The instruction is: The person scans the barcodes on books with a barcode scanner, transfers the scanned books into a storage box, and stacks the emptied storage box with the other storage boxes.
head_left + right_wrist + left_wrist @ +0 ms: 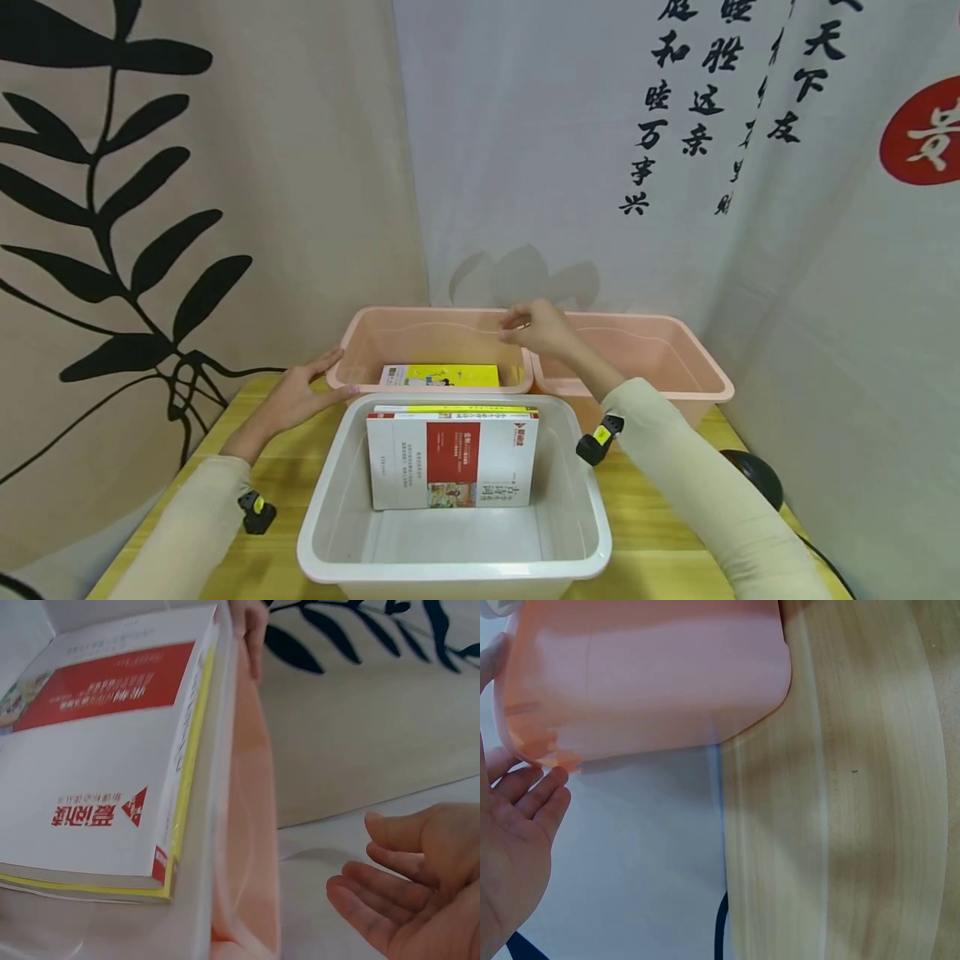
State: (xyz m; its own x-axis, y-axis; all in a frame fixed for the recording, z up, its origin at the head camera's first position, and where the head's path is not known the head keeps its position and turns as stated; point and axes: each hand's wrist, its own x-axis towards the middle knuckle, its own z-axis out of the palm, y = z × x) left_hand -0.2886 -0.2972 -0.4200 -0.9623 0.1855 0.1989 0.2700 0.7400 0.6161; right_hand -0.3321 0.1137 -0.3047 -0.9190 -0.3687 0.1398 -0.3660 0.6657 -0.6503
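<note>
My left hand [300, 396] rests against the left end of the left pink bin [423, 333], thumb near its front rim and other fingers by the left edge. In the left wrist view those fingers [547, 802] look loosely bent beside the bin's outer side. My right hand [543, 329] hovers over where the two pink bins meet, fingers relaxed and holding nothing. A yellow book [461, 375] lies inside the left pink bin. In front, a white bin [450, 572] holds a white book with a red panel [401, 467], propped over a yellow-edged book [196, 720].
The right pink bin [637, 342] adjoins the left one. A black rounded object [756, 477] with a cable sits at the right edge of the wooden table [645, 542]. Cloth hangings [525, 167] with leaf prints and characters stand behind the bins.
</note>
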